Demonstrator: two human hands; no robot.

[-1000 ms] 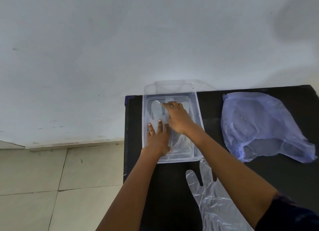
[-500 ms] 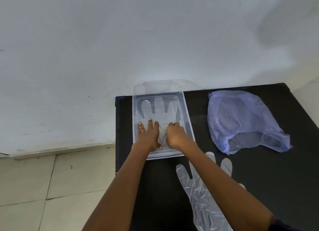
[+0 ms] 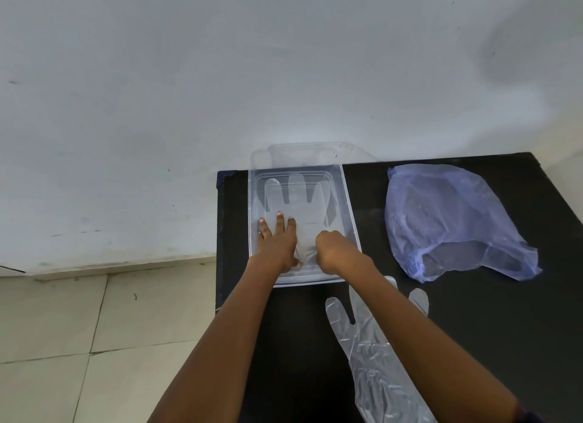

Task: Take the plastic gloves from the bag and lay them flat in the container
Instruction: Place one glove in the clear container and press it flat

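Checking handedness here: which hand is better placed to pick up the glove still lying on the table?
Probably the right hand. The loose glove lies on the black table directly under the right forearm, while the left hand presses flat on the glove in the container, farther away.

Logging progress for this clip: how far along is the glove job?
Done: one plastic glove lies spread in the clear container.
In hand: the left hand presses flat on it, and the right hand works its cuff end; its grip is not clear.
Left: a second glove lies on the black table. The contents of the blue bag cannot be made out.
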